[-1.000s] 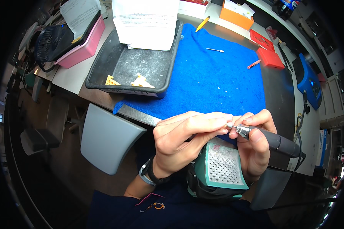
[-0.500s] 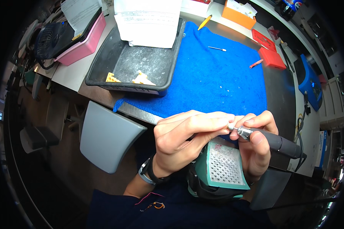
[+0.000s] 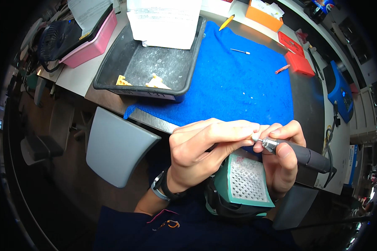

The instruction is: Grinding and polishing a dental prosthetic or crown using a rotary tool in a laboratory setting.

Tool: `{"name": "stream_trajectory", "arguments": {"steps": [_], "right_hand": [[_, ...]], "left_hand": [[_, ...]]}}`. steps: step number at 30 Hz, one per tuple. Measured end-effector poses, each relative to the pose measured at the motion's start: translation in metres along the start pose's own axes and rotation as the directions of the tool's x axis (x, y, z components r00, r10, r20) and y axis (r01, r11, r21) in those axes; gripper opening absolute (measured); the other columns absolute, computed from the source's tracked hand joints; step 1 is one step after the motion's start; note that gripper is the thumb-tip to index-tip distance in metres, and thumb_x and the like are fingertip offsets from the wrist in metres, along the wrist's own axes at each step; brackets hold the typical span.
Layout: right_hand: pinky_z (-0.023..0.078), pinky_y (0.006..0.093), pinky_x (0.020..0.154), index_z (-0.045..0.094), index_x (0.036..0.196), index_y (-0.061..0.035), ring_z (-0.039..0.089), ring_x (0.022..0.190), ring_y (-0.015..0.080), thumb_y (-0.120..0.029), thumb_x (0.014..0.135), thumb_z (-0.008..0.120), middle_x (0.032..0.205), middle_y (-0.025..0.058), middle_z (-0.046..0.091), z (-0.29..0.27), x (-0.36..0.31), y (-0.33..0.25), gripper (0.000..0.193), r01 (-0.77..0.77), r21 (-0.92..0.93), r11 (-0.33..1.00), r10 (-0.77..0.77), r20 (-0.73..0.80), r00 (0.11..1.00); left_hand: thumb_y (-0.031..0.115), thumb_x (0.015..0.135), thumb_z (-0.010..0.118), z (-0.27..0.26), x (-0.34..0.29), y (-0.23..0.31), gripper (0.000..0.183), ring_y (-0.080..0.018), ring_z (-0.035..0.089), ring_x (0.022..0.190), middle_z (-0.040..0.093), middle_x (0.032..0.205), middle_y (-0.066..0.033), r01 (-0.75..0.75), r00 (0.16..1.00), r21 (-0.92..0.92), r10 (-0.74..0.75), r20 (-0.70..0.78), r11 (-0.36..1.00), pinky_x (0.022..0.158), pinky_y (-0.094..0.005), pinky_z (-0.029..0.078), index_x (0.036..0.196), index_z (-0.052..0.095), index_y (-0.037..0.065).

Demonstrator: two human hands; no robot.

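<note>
While the left hand [image 3: 201,146] pinches a very small piece [image 3: 254,137] between thumb and fingertips, the grip is narrow and closed on it, so only a pale tip of the piece shows. It is held in the air in front of the person's chest, just above a green mask with a white grid filter [image 3: 245,186] and near the front edge of the counter [image 3: 305,100]. The piece looks light and stiff, probably hard plastic or resin, and so small that it could slip or jump away under pressure; a firm pinch close to the worked end seems the safest hold. Its own long axis cannot be told, because the fingers hide most of it.

Just to the right, the right hand [image 3: 282,161] is closed around a grey rotary tool [image 3: 299,154], like holding a pen. The tool seems rigid and heavier than the piece, with a smooth body. Its long axis lies almost level, and its metal tip points left, touching the piece.

Farther back on the counter are a black tray [image 3: 155,67] holding small yellow parts [image 3: 142,81], a blue towel [image 3: 238,88], and red boxes [image 3: 299,62].
</note>
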State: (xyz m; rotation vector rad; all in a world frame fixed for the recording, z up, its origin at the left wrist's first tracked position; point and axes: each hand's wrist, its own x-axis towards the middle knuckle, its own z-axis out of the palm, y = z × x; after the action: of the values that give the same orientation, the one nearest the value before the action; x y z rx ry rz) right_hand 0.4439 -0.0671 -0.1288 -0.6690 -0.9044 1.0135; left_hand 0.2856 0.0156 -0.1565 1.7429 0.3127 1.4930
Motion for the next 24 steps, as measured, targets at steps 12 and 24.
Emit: {"name": "stream_trajectory", "arguments": {"steps": [12, 24], "right_hand": [[0.057, 0.0398, 0.088, 0.059, 0.106, 0.0038, 0.071, 0.092, 0.0254, -0.007, 0.094, 0.065, 0.094, 0.0222, 0.071, 0.0004, 0.0009, 0.002, 0.016, 0.002, -0.011, 1.0, -0.002, 0.007, 1.0], [0.056, 0.0403, 0.085, 0.059, 0.105, 0.0031, 0.07, 0.087, 0.0268, -0.01, 0.095, 0.065, 0.092, 0.0223, 0.07, 0.0007, 0.0016, -0.0002, 0.018, -0.015, 0.0, 1.0, 0.015, -0.012, 1.0]], "left_hand": [[-0.013, 0.082, 0.081, -0.0026, -0.0009, -0.0001, 0.028, -0.0296, 0.079, 0.093, 0.078, 0.102, -0.0237, -0.007, 1.0, -0.006, 0.007, 0.014, 1.0, 0.078, -0.0356, 0.066, 0.107, 0.071, -0.005], [-0.013, 0.086, 0.077, -0.007, -0.0021, -0.0077, 0.026, -0.0275, 0.079, 0.088, 0.078, 0.106, -0.024, -0.075, 0.994, -0.047, 0.078, 0.07, 0.996, 0.075, -0.0337, 0.066, 0.11, 0.07, -0.004]]}}
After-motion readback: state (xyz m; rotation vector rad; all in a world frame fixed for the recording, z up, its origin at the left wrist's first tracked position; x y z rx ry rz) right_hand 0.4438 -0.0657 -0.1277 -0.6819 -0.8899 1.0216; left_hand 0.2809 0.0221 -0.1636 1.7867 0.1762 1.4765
